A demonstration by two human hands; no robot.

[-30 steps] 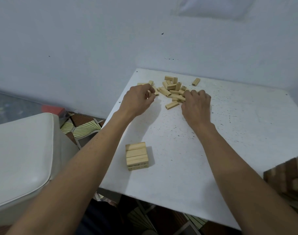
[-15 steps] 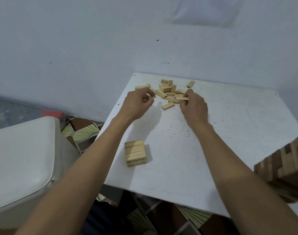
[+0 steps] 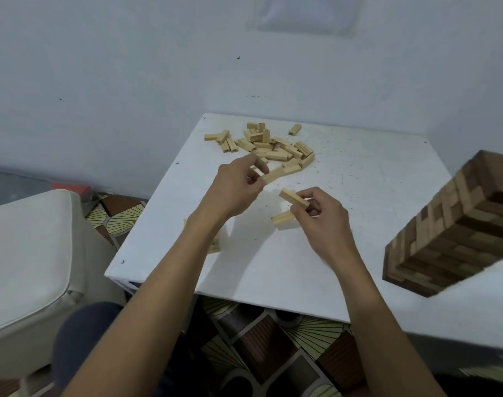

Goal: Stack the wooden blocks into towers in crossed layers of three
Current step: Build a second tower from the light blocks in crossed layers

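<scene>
Two blocks (image 3: 294, 198) in right hand (image 3: 322, 217) grip, one in left hand (image 3: 234, 189) pinch.

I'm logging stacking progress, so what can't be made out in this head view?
Head view:
- small stack: mostly behind the left forearm, layers uncountable.
- dark tower: blurred, cut off by the right edge.
- left hand: fingers cover one end of a block; grip unclear.
- loose pile: overlapping, uncountable.
</scene>
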